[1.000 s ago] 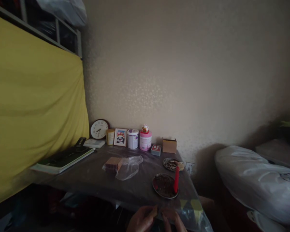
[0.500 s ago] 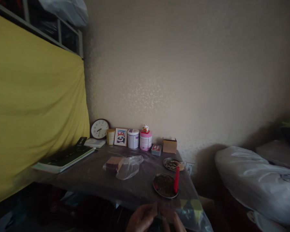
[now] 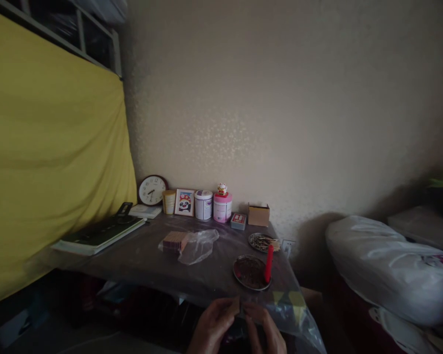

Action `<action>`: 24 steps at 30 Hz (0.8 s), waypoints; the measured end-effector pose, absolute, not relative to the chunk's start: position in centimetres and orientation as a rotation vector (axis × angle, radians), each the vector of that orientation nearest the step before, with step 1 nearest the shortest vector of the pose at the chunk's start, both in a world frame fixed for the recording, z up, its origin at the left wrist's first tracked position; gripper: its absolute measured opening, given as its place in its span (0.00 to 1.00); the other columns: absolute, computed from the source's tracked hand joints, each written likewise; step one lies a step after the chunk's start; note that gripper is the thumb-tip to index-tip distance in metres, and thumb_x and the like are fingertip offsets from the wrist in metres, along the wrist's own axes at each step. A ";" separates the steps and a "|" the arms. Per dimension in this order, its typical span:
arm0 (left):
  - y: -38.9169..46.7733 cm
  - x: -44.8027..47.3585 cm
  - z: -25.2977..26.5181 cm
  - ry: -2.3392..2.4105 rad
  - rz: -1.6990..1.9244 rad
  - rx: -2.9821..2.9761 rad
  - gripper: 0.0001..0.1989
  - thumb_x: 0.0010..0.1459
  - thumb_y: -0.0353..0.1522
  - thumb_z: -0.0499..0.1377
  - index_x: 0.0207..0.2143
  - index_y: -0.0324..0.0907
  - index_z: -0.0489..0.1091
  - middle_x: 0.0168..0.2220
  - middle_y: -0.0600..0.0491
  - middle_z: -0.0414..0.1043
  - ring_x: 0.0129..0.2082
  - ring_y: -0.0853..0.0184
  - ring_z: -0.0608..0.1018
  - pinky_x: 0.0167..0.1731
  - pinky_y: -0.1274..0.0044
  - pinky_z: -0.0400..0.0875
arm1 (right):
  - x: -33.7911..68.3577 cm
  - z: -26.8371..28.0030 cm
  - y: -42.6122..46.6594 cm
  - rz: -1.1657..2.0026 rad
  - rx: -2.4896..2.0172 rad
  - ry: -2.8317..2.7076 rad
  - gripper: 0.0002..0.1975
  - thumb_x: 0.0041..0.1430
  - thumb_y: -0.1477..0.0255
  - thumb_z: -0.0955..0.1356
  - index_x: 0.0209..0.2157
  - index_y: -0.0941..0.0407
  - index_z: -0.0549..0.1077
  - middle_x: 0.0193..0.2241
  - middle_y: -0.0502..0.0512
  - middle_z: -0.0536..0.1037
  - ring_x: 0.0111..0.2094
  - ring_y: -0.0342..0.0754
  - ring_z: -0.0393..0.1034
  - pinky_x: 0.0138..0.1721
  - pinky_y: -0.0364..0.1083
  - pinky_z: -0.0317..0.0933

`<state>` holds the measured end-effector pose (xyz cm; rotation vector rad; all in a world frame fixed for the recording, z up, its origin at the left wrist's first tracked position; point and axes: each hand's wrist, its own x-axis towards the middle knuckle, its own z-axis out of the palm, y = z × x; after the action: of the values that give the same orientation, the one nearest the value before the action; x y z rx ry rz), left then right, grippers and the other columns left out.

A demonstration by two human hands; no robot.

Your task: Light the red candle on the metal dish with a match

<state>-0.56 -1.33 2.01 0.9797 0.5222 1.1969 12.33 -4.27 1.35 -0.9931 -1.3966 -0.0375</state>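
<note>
Both hands sit low at the near edge of the table (image 3: 140,260), left hand (image 3: 212,328) and right hand (image 3: 264,329) with fingertips pinched together on a small tan box (image 3: 237,307) held between them, too dark to make out more. Just past them near the table's front right corner there's a round metal dish (image 3: 249,273) with a red candle (image 3: 268,263) on its right rim. A clock (image 3: 152,190) leans at the back edge by the wall

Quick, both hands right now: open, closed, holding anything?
Left hand: fingers pinched on a small tan object, too dark to identify.
Right hand: fingers curled, meeting the left hand; what it grips cannot be told.
</note>
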 end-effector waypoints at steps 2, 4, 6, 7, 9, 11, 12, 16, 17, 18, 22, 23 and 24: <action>-1.6 -0.7 2.4 0.512 1.192 0.980 0.15 0.45 0.36 0.63 0.36 0.38 0.75 0.39 0.43 0.77 0.43 0.55 0.75 0.47 0.67 0.63 | 12.5 1.4 -4.4 -0.026 -0.981 -1.419 0.11 0.60 0.63 0.62 0.34 0.52 0.73 0.32 0.53 0.78 0.33 0.44 0.75 0.36 0.38 0.69; -1.9 -0.7 2.8 0.509 1.194 0.967 0.13 0.47 0.35 0.62 0.36 0.38 0.74 0.38 0.44 0.77 0.42 0.57 0.75 0.46 0.67 0.64 | 12.7 1.3 -4.4 -0.012 -0.980 -1.458 0.10 0.60 0.65 0.62 0.35 0.52 0.73 0.33 0.54 0.78 0.34 0.45 0.75 0.37 0.39 0.69; -2.1 -0.7 3.0 0.513 1.190 0.972 0.12 0.49 0.34 0.61 0.36 0.38 0.74 0.37 0.45 0.77 0.41 0.58 0.75 0.46 0.67 0.64 | 13.1 1.1 -4.5 -0.011 -0.996 -1.504 0.09 0.60 0.66 0.62 0.37 0.52 0.72 0.35 0.55 0.78 0.36 0.45 0.75 0.38 0.40 0.69; -2.2 -0.7 3.1 0.518 1.192 0.983 0.12 0.50 0.34 0.60 0.37 0.38 0.74 0.37 0.45 0.77 0.41 0.58 0.75 0.46 0.67 0.64 | 13.3 1.1 -4.5 -0.020 -1.001 -1.531 0.08 0.60 0.67 0.63 0.38 0.53 0.72 0.35 0.55 0.78 0.37 0.46 0.75 0.39 0.40 0.69; -2.2 -0.8 3.2 0.528 1.199 1.004 0.12 0.52 0.34 0.59 0.38 0.38 0.74 0.38 0.45 0.77 0.42 0.58 0.74 0.48 0.67 0.63 | 13.7 1.1 -4.6 -0.046 -1.000 -1.594 0.08 0.60 0.69 0.63 0.40 0.53 0.71 0.36 0.55 0.78 0.38 0.46 0.75 0.39 0.40 0.69; -2.3 -0.8 3.2 0.538 1.201 1.014 0.12 0.52 0.33 0.59 0.38 0.38 0.74 0.38 0.45 0.77 0.43 0.58 0.74 0.48 0.67 0.63 | 13.9 1.2 -4.6 -0.056 -1.002 -1.652 0.08 0.60 0.72 0.63 0.41 0.53 0.70 0.37 0.55 0.78 0.39 0.45 0.75 0.40 0.40 0.69; -2.3 -0.8 3.2 0.542 1.196 1.014 0.12 0.52 0.34 0.59 0.38 0.38 0.74 0.38 0.45 0.77 0.43 0.58 0.74 0.47 0.68 0.64 | 14.0 1.3 -4.7 -0.055 -1.009 -1.672 0.08 0.60 0.72 0.63 0.42 0.53 0.70 0.38 0.55 0.78 0.39 0.45 0.74 0.40 0.40 0.69; -2.4 -0.8 3.4 0.548 1.194 0.982 0.12 0.50 0.34 0.60 0.36 0.38 0.74 0.36 0.46 0.77 0.40 0.59 0.74 0.46 0.68 0.65 | 13.9 1.6 -4.9 -0.057 -1.029 -1.673 0.08 0.61 0.71 0.62 0.41 0.53 0.70 0.38 0.55 0.77 0.40 0.45 0.74 0.41 0.41 0.69; -2.4 -0.7 3.5 0.547 1.193 0.965 0.12 0.50 0.34 0.60 0.36 0.38 0.74 0.36 0.46 0.77 0.40 0.59 0.75 0.46 0.68 0.65 | 13.9 1.6 -4.9 -0.062 -1.032 -1.670 0.08 0.61 0.71 0.62 0.41 0.53 0.70 0.38 0.55 0.78 0.40 0.45 0.74 0.41 0.41 0.69; -2.5 -0.7 3.7 0.546 1.192 0.947 0.11 0.50 0.34 0.61 0.36 0.38 0.74 0.36 0.46 0.77 0.40 0.59 0.75 0.46 0.68 0.65 | 13.9 1.6 -4.9 -0.062 -1.034 -1.672 0.08 0.61 0.70 0.62 0.41 0.54 0.70 0.38 0.55 0.78 0.40 0.45 0.74 0.41 0.41 0.69; -2.7 -0.6 4.0 0.545 1.200 0.903 0.10 0.50 0.33 0.61 0.35 0.38 0.74 0.36 0.46 0.76 0.41 0.60 0.74 0.46 0.69 0.65 | 13.9 1.5 -4.8 -0.064 -1.039 -1.677 0.08 0.61 0.71 0.62 0.40 0.54 0.70 0.38 0.57 0.78 0.40 0.46 0.75 0.40 0.41 0.70; -2.8 -0.6 4.0 0.547 1.203 0.898 0.09 0.50 0.33 0.61 0.34 0.38 0.74 0.36 0.47 0.76 0.41 0.60 0.74 0.46 0.69 0.65 | 13.9 1.5 -4.8 -0.066 -1.034 -1.675 0.08 0.61 0.71 0.62 0.40 0.54 0.70 0.38 0.57 0.78 0.40 0.47 0.75 0.40 0.41 0.70; -2.8 -0.6 4.1 0.546 1.204 0.893 0.09 0.50 0.33 0.61 0.34 0.38 0.74 0.36 0.47 0.76 0.41 0.60 0.74 0.46 0.69 0.65 | 13.9 1.6 -4.8 -0.071 -1.027 -1.670 0.08 0.60 0.71 0.63 0.40 0.54 0.70 0.38 0.57 0.78 0.40 0.47 0.75 0.40 0.42 0.70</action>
<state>-0.59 -2.77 4.08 0.8930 0.5464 1.2044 13.86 -4.84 1.56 -1.0275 -1.6700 -0.0706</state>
